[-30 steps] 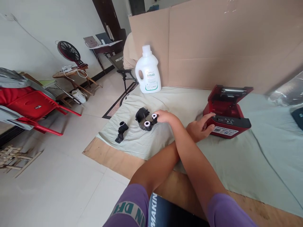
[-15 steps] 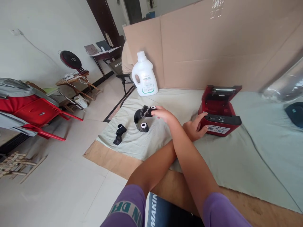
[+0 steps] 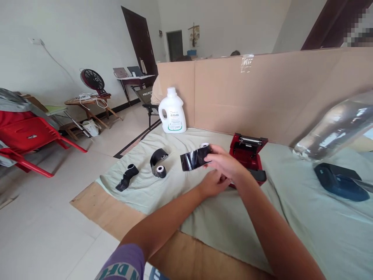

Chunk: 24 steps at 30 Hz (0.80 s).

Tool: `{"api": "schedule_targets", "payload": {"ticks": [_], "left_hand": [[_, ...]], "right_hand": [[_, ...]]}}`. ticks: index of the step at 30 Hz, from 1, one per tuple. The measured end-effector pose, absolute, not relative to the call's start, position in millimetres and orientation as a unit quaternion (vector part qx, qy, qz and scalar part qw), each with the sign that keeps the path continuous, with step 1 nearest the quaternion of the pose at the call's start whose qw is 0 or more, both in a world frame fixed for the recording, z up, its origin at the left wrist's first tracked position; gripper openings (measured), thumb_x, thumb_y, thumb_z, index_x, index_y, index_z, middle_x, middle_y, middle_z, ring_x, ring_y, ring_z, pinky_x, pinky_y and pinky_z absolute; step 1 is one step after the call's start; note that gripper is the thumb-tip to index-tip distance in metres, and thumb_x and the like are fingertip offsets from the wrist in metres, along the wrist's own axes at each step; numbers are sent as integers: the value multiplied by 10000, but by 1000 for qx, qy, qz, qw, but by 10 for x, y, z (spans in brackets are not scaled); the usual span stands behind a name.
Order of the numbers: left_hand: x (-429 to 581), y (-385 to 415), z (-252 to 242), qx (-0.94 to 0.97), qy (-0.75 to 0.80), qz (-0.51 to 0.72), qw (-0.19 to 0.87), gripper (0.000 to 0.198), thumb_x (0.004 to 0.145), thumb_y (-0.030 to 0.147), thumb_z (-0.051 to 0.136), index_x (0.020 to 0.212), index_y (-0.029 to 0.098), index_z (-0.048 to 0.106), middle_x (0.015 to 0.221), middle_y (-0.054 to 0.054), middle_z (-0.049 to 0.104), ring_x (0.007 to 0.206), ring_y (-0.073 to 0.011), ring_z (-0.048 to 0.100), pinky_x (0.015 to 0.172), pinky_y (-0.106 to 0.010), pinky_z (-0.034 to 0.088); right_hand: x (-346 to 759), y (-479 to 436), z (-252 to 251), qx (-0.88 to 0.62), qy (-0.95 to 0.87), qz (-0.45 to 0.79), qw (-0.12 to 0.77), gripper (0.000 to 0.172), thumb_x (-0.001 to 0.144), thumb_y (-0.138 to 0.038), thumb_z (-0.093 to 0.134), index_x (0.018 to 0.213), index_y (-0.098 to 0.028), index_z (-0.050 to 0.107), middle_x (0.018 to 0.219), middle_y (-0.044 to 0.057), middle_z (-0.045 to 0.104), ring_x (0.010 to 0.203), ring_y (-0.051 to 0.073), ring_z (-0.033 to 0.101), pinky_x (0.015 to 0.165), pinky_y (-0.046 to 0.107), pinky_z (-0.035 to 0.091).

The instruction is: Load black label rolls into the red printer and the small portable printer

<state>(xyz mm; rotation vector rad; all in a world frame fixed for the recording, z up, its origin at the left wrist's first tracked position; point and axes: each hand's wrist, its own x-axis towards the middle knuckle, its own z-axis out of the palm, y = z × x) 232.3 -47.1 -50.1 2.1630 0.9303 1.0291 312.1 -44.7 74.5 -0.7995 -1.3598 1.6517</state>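
My right hand (image 3: pixel 223 160) pinches a roll of glossy black ribbon (image 3: pixel 196 157) with a white core; a length hangs out to the left above the cloth. My left hand (image 3: pixel 215 182) is below it with curled fingers, by the front left corner of a red printer (image 3: pixel 244 159). My right wrist hides part of those fingers and of the printer, whose lid stands raised. To the left on the cloth lie a second black roll (image 3: pixel 159 163) with a loop of ribbon unwound and another black roll (image 3: pixel 127 177) with a crumpled tail.
A white detergent jug (image 3: pixel 173 112) stands at the back before a cardboard panel (image 3: pixel 221 93). On the right lie a dark blue object (image 3: pixel 339 181) and a clear plastic-wrapped bundle (image 3: pixel 340 120). A red chair (image 3: pixel 32 134) is on the floor at left.
My right hand has lifted one black roll off the cloth and carried it right, towards the printer. My left hand has curled its fingers near the printer. The view has tilted up.
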Motion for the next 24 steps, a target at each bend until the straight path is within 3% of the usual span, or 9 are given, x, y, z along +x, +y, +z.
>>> {"api": "schedule_targets", "payload": {"ticks": [2,6,9,12,16,20,24], "left_hand": [[2314,-484,-542,802,357,367,306,168,919,339,568,962,182,611,668,33,557,605,-133,526,591,-268,449],[2348,-510,-639,775,379,401,309,284,936,412,552,768,183,561,654,25,523,592,-120,500,602,-269,470],[2383,-522,-669,743,356,482,297,227,930,399,580,979,181,620,837,-33,632,803,-175,621,788,-336,542],[2391,-533,-652,724,341,545,250,391,897,372,642,1235,192,570,1047,-83,645,1025,-222,635,955,-391,520],[2382,-524,-599,754,288,562,181,599,848,276,684,1395,214,450,1032,-61,573,888,-178,609,797,-323,550],[2403,-524,-512,792,254,540,129,436,883,160,622,1305,223,532,873,3,489,682,-103,489,673,-253,495],[2453,-551,-443,804,255,529,93,224,923,160,597,1138,208,636,889,-16,500,717,-105,511,672,-238,487]], "right_hand": [[3527,-542,849,-375,-564,607,416,219,632,-139,635,833,-212,591,754,-28,578,686,133,558,596,253,446],[4182,-569,867,-434,-550,610,371,107,710,-225,620,809,-210,583,726,-23,557,595,117,496,549,260,419],[4414,-532,854,-440,-555,621,336,81,760,-266,570,822,-214,572,695,-11,543,571,131,482,541,276,420],[4446,-492,886,-532,-613,491,317,111,806,-284,554,883,-219,600,780,12,607,648,150,524,602,276,428],[4360,-406,823,-640,-694,257,206,237,865,-256,534,1072,-228,648,1076,82,686,950,251,599,832,346,448],[4308,-287,631,-672,-723,144,72,320,864,-188,504,1146,-200,656,1193,155,665,1187,352,529,1029,485,336],[4349,-231,544,-675,-721,133,83,364,875,-178,471,1188,-190,655,1310,169,618,1170,337,570,1030,494,321]]}}
